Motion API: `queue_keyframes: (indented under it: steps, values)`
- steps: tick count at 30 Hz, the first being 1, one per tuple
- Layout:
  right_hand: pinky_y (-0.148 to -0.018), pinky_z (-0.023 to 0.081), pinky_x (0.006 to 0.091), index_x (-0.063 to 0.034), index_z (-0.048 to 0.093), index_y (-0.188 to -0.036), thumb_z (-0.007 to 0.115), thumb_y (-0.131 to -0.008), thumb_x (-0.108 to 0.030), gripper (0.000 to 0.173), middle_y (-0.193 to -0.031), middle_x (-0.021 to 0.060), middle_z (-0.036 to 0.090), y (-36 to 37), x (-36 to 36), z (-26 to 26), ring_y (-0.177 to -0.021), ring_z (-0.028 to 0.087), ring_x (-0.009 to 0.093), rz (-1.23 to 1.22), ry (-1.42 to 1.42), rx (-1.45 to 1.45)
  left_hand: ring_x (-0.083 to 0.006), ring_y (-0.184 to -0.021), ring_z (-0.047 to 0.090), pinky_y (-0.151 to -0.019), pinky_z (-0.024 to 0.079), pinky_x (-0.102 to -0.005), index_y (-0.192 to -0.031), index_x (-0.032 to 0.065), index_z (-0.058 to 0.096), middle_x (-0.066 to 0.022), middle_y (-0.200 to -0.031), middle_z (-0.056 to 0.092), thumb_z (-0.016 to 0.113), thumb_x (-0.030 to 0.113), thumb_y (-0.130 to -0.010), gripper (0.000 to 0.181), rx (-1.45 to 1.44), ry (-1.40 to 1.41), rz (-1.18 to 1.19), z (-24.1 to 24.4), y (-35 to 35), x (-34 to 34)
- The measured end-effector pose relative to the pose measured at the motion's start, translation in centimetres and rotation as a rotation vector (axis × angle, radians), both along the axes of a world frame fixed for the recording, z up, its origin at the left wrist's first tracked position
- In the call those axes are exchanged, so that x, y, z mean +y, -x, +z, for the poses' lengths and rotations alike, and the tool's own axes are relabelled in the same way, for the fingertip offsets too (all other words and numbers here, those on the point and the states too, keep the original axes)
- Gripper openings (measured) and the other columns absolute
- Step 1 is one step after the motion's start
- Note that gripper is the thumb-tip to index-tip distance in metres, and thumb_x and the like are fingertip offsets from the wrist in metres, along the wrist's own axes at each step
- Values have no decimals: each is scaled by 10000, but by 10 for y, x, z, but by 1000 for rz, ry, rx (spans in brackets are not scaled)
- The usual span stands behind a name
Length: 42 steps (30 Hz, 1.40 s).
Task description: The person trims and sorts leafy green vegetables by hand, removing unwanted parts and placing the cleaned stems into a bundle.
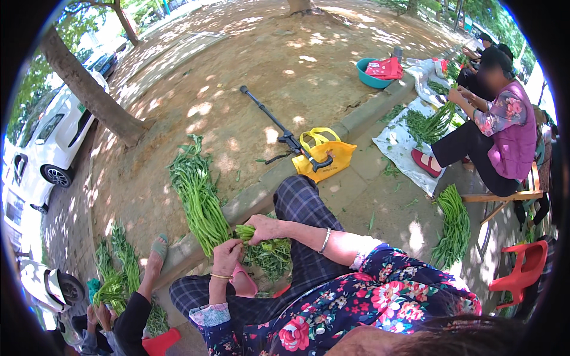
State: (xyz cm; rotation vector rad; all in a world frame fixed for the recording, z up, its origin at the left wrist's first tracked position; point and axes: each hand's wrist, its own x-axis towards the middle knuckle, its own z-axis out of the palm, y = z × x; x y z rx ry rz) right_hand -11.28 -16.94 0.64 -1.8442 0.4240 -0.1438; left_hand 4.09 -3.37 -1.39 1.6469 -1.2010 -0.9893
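Note:
My right hand, with a silver bangle at its wrist, is closed around a small bunch of green stems. Its cut ends point left and the leafy part hangs between my knees. My left hand, with a gold-coloured bangle, has bent fingers that meet the right fingertips just below the bunch; whether anything is pinched there is hidden. A large pile of long-stemmed leafy greens lies across the curb to the left, stem ends close to both hands.
A yellow bag with a black folding cane stands at the concrete curb. Beyond are a teal basin, a seated person handling greens, and another bundle. Another person's hands hold greens at lower left. A red chair is at right.

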Motion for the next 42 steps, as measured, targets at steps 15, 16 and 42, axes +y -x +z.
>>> queue_keyframes:
  steps: [15,16,42]
  values:
    - [-622,449,368,-22,618,-795,716,-522,-119,305,-683,128,623,1,6,-13,-647,591,264,350,222,11,-101,-603,580,-577,470,-222,-828,-54,648,-56,-681,623,592,65,-743,157,125,-348,-291,6,6,9]
    - [-607,449,372,-24,625,-776,709,-501,-126,305,-667,134,618,1,7,-13,-627,587,270,331,215,-4,-102,-598,584,-574,474,-226,-833,-51,649,-55,-674,625,594,86,-743,173,104,-330,-292,6,6,9]
    - [-658,454,430,-25,603,-768,687,-590,-182,252,-710,200,602,-3,15,-6,-725,589,369,-123,341,-54,-87,-469,521,-451,429,-207,-693,-2,621,-27,-546,556,524,53,-746,123,282,-84,265,-2,1,1]
